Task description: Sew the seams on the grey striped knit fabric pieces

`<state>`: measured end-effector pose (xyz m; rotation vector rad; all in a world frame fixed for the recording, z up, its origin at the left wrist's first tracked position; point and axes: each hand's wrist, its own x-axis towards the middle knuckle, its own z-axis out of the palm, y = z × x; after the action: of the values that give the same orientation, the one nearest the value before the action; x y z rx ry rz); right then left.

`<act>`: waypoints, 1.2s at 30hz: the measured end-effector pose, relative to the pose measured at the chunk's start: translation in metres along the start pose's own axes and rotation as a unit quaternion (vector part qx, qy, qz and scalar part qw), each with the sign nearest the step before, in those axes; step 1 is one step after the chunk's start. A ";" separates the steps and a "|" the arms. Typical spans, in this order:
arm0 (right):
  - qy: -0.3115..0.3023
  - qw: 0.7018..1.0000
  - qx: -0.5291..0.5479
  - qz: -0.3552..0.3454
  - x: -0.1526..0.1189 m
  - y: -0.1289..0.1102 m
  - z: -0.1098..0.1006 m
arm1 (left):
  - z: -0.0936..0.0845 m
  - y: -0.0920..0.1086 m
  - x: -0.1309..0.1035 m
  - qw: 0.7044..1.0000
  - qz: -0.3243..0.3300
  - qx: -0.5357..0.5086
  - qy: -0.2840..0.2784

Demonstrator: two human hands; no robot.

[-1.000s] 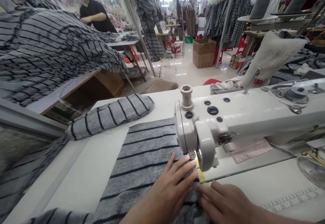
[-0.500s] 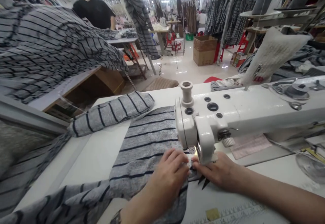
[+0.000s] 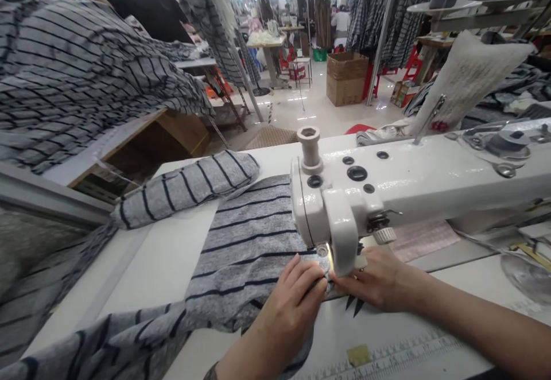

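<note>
Grey fabric with dark stripes (image 3: 245,236) lies across the white sewing table and runs under the head of a white sewing machine (image 3: 413,173). My left hand (image 3: 297,294) presses on the cloth just left of the needle area, its fingers bent together at the edge. From the other side, my right hand (image 3: 374,279) pinches the same edge, partly behind the machine's front cover. The two sets of fingertips nearly meet. Dark pointed blades, apparently of thread snips (image 3: 355,305), poke out below my right hand; their handle is hidden. A small light shines by the needle, which I cannot make out.
A rolled striped piece (image 3: 189,187) rests at the table's back left. A printed ruler (image 3: 396,363) runs along the front edge. Striped cloth is heaped on the left (image 3: 94,76), with a person (image 3: 148,12) behind it. A cardboard box (image 3: 346,78) stands on the floor.
My left hand has shifted slightly right, closer to my right hand at the needle. The snips' blades point a little further right. The view has tilted slightly.
</note>
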<state>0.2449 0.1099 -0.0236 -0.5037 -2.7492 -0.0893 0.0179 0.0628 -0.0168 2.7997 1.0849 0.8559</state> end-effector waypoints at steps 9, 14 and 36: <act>-0.012 0.998 0.019 0.051 0.003 0.002 0.000 | 0.006 -0.012 0.010 0.999 -0.034 0.040 0.011; -0.008 0.999 -0.010 0.037 0.002 0.003 0.004 | 0.002 -0.022 0.014 0.993 0.051 0.108 -0.025; -0.133 0.986 -0.084 0.047 0.004 0.007 -0.010 | 0.006 -0.007 0.014 0.992 0.026 0.120 -0.041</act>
<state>0.2467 0.1167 -0.0127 -0.7402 -2.9869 -0.2504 0.0250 0.0779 -0.0163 3.0394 1.1804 0.6454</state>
